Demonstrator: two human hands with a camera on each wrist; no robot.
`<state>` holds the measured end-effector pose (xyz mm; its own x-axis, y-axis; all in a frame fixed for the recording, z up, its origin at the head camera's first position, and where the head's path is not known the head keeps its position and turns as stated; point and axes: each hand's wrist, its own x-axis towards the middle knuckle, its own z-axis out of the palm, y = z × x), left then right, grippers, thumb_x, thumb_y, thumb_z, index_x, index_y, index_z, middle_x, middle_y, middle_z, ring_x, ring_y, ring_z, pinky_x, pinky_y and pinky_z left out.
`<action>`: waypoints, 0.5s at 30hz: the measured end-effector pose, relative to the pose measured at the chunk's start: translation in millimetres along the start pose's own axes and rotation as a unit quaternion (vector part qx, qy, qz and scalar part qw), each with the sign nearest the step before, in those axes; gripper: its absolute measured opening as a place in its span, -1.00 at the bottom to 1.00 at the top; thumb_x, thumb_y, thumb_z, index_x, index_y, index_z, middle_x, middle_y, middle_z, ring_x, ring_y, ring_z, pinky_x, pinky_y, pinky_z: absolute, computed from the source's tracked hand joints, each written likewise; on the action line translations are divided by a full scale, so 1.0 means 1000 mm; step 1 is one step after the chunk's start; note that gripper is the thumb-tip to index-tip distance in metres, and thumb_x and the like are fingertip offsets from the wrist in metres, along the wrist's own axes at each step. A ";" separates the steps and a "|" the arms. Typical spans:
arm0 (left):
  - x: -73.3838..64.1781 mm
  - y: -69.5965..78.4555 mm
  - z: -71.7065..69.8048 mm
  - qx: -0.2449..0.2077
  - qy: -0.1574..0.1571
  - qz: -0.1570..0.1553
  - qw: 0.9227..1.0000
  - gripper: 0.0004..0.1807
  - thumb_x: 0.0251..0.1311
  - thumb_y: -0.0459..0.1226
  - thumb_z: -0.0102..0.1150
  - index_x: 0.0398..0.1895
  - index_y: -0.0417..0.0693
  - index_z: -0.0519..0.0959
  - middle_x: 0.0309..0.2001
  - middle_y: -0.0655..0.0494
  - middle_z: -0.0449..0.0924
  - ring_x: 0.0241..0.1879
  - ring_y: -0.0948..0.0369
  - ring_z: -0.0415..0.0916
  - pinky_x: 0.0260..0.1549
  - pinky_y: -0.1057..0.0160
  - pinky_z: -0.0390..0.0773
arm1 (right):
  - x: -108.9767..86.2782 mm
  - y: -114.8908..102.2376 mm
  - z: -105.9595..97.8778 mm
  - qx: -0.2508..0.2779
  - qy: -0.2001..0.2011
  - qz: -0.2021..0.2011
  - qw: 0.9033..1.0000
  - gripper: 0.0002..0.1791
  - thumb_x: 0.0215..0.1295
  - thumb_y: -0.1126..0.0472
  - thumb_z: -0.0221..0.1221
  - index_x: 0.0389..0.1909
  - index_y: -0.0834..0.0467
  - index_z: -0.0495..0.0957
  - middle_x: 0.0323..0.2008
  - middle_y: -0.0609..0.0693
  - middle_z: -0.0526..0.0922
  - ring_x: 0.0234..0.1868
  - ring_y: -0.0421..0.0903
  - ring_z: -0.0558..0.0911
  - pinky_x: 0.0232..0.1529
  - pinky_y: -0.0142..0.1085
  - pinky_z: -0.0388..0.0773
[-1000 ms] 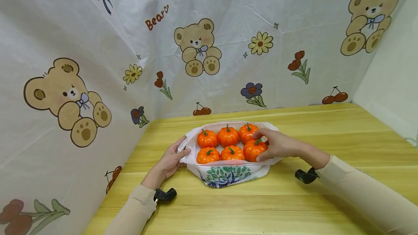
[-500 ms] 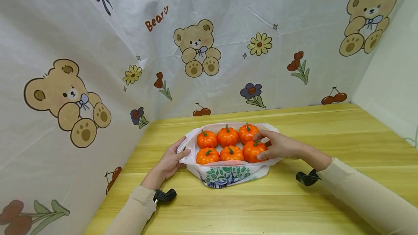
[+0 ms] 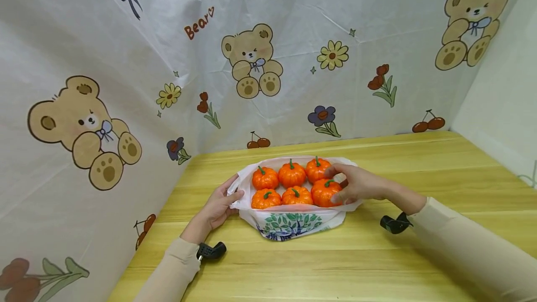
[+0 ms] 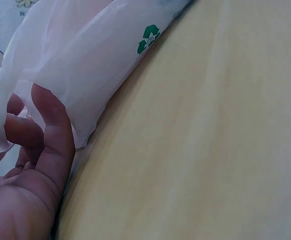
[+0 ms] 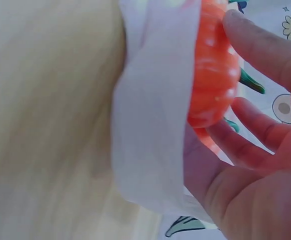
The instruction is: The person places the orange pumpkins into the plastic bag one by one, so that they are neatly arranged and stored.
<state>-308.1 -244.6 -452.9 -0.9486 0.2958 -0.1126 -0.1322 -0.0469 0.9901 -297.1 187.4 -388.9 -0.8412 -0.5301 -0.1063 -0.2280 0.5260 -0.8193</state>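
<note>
A white plastic bag [image 3: 333,220] with a green tree print lies on the wooden table, its mouth spread wide. Several orange toy pumpkins [image 3: 292,175] with green stems sit inside in two rows. My left hand [image 3: 218,204] grips the bag's left edge, thumb on top; in the left wrist view, bent fingers [image 4: 55,120] hold the thin plastic. At the bag's right end, my right hand [image 3: 358,184] holds the front-right pumpkin [image 3: 323,194] between thumb and fingers. The right wrist view shows that pumpkin [image 5: 215,75] partly behind the bag's wall [image 5: 153,115].
A bear-and-flower printed sheet [image 3: 293,120] hangs behind and left of the table [image 3: 268,269]. A pale wall [image 3: 499,120] stands at the right. Black wrist devices [image 3: 212,250] are worn on both arms.
My right thumb has drawn back slightly along the front-right pumpkin, which stays in its place in the bag. The left hand keeps its grip on the bag's edge.
</note>
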 end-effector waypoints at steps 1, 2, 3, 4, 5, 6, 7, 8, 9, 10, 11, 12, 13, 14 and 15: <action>0.000 0.001 0.000 0.000 -0.001 0.001 1.000 -0.16 0.48 -0.32 0.16 0.68 0.25 0.00 0.60 -0.07 0.13 0.10 0.16 0.63 -0.06 0.04 0.76 | -0.001 -0.002 -0.002 0.002 -0.004 0.005 1.000 -0.31 0.17 0.19 0.50 0.27 0.16 0.39 0.31 0.25 0.33 -0.12 0.06 0.64 -0.30 -0.12 0.74; 0.001 0.001 0.000 0.002 -0.003 0.002 1.000 -0.15 0.48 -0.32 0.16 0.69 0.24 -0.01 0.60 -0.07 0.12 0.10 0.16 0.63 -0.05 0.04 0.76 | -0.001 -0.003 -0.004 0.004 -0.009 0.009 1.000 -0.30 0.18 0.18 0.50 0.28 0.16 0.38 0.33 0.25 0.33 -0.17 0.05 0.65 -0.31 -0.12 0.75; 0.001 0.002 0.000 0.005 -0.003 0.003 1.000 -0.15 0.47 -0.32 0.17 0.69 0.23 -0.01 0.60 -0.08 0.12 0.09 0.16 0.64 -0.06 0.04 0.76 | -0.002 -0.005 -0.006 0.002 -0.012 0.010 1.000 -0.30 0.19 0.17 0.49 0.29 0.16 0.38 0.33 0.25 0.33 -0.18 0.04 0.64 -0.32 -0.12 0.74; 0.002 0.003 0.001 0.004 -0.003 0.004 1.000 -0.16 0.48 -0.32 0.16 0.69 0.22 -0.01 0.60 -0.08 0.12 0.09 0.16 0.64 -0.06 0.04 0.76 | -0.003 -0.006 -0.008 0.000 -0.015 0.011 1.000 -0.30 0.20 0.16 0.48 0.30 0.16 0.38 0.33 0.24 0.33 -0.16 0.04 0.64 -0.32 -0.11 0.74; 0.002 0.003 0.001 0.005 -0.001 0.005 1.000 -0.17 0.48 -0.33 0.16 0.68 0.21 0.00 0.60 -0.07 0.11 0.09 0.16 0.64 -0.06 0.04 0.76 | -0.004 -0.007 -0.010 -0.002 -0.018 0.012 1.000 -0.30 0.22 0.14 0.47 0.31 0.15 0.38 0.34 0.23 0.34 -0.14 0.05 0.64 -0.32 -0.12 0.74; 0.002 0.004 0.001 0.006 0.001 0.007 1.000 -0.17 0.48 -0.33 0.15 0.68 0.21 0.01 0.60 -0.05 0.11 0.08 0.16 0.63 -0.07 0.04 0.76 | -0.004 -0.009 -0.011 -0.004 -0.020 0.011 1.000 -0.30 0.23 0.13 0.47 0.32 0.15 0.38 0.35 0.22 0.35 -0.09 0.06 0.64 -0.30 -0.11 0.74; 0.002 0.005 0.001 0.010 0.003 0.008 1.000 -0.18 0.48 -0.34 0.15 0.68 0.20 0.02 0.60 -0.05 0.10 0.07 0.16 0.63 -0.08 0.03 0.76 | -0.005 -0.010 -0.013 -0.006 -0.022 0.009 1.000 -0.30 0.24 0.12 0.46 0.33 0.16 0.38 0.35 0.22 0.36 -0.01 0.07 0.62 -0.28 -0.11 0.74; 0.003 0.006 0.001 0.015 0.008 0.010 1.000 -0.19 0.48 -0.35 0.15 0.67 0.19 0.04 0.59 -0.05 0.12 0.06 0.15 0.63 -0.09 0.03 0.77 | -0.006 -0.010 -0.015 -0.009 -0.024 0.009 1.000 -0.30 0.25 0.10 0.45 0.34 0.15 0.38 0.35 0.21 0.37 0.04 0.08 0.60 -0.27 -0.11 0.74; 0.003 0.007 0.001 0.023 0.014 0.011 1.000 -0.20 0.47 -0.35 0.15 0.67 0.19 0.06 0.57 -0.06 0.14 0.05 0.15 0.63 -0.10 0.04 0.77 | -0.007 -0.011 -0.017 -0.013 -0.024 0.009 1.000 -0.30 0.26 0.09 0.44 0.34 0.16 0.37 0.36 0.21 0.37 0.11 0.09 0.57 -0.25 -0.11 0.73; 0.003 0.008 0.001 0.034 0.022 0.012 0.999 -0.21 0.47 -0.35 0.16 0.66 0.19 0.09 0.54 -0.07 0.17 0.03 0.16 0.63 -0.11 0.04 0.77 | -0.009 -0.012 -0.019 -0.017 -0.026 0.012 0.999 -0.31 0.28 0.08 0.43 0.35 0.16 0.37 0.37 0.21 0.37 0.14 0.11 0.56 -0.23 -0.11 0.73; 0.003 0.010 0.001 0.046 0.032 0.012 0.998 -0.22 0.46 -0.35 0.17 0.65 0.19 0.11 0.49 -0.09 0.20 0.00 0.16 0.63 -0.13 0.07 0.78 | -0.010 -0.013 -0.021 -0.022 -0.026 0.015 0.999 -0.31 0.30 0.07 0.41 0.36 0.15 0.36 0.38 0.21 0.37 0.18 0.14 0.54 -0.22 -0.11 0.73; 0.002 0.012 0.002 0.060 0.040 0.013 0.997 -0.22 0.45 -0.35 0.18 0.64 0.19 0.14 0.43 -0.12 0.24 -0.02 0.16 0.62 -0.14 0.10 0.78 | -0.011 -0.014 -0.023 -0.030 -0.026 0.016 0.999 -0.30 0.31 0.05 0.40 0.38 0.16 0.36 0.39 0.22 0.36 0.20 0.16 0.53 -0.20 -0.11 0.73; 0.002 0.014 0.002 0.087 0.053 0.016 0.995 -0.23 0.43 -0.34 0.21 0.63 0.20 0.17 0.37 -0.15 0.28 -0.04 0.16 0.60 -0.15 0.14 0.77 | -0.012 -0.014 -0.026 -0.039 -0.025 0.018 0.999 -0.30 0.33 0.03 0.38 0.39 0.16 0.35 0.40 0.23 0.36 0.20 0.16 0.52 -0.19 -0.11 0.73; 0.001 0.017 0.003 0.115 0.065 0.020 0.991 -0.24 0.42 -0.32 0.24 0.62 0.21 0.20 0.30 -0.17 0.32 -0.07 0.15 0.58 -0.16 0.19 0.77 | -0.014 -0.016 -0.029 -0.047 -0.023 0.020 0.998 -0.30 0.34 0.01 0.37 0.40 0.16 0.34 0.41 0.24 0.36 0.21 0.17 0.51 -0.18 -0.11 0.73; 0.001 0.020 0.003 0.145 0.076 0.023 0.986 -0.24 0.40 -0.29 0.26 0.60 0.22 0.23 0.25 -0.18 0.35 -0.09 0.14 0.56 -0.18 0.24 0.75 | -0.016 -0.017 -0.031 -0.053 -0.020 0.020 0.998 -0.31 0.36 0.01 0.35 0.40 0.16 0.34 0.41 0.25 0.35 0.23 0.18 0.51 -0.17 -0.11 0.73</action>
<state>-311.1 -242.7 -432.5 -0.9868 0.1521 -0.0555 -0.0201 0.2251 0.9741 -295.4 207.7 -355.7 -0.8305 -0.5327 -0.1627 -0.2471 0.6142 -0.7495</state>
